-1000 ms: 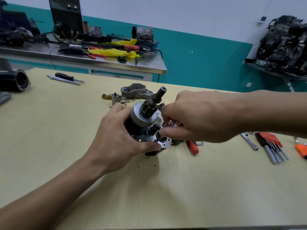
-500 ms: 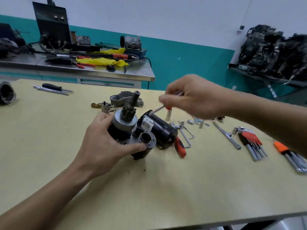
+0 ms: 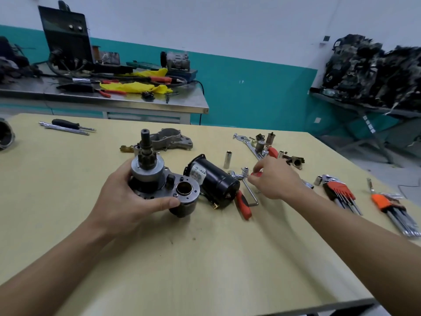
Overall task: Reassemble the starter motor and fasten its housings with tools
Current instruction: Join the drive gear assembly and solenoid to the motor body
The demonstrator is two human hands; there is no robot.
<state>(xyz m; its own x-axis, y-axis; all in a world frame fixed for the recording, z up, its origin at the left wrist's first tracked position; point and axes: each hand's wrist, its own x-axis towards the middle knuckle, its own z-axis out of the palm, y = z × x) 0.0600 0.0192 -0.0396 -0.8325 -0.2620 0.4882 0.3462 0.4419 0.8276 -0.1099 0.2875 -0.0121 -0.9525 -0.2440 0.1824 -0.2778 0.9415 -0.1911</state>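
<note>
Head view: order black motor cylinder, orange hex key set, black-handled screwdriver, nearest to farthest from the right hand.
1. Black motor cylinder, just left of the right hand.
2. Orange hex key set, to its right.
3. Black-handled screwdriver, far left.

one view is provided, taken from the person's head and aimed forward and down over the desk [image 3: 205, 281]. the left hand [image 3: 127, 201] and right hand [image 3: 276, 181] are framed close, mid-picture; the wall [image 3: 227, 30] is caught beyond.

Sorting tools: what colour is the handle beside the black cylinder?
Handle: red with black, head view.
</note>
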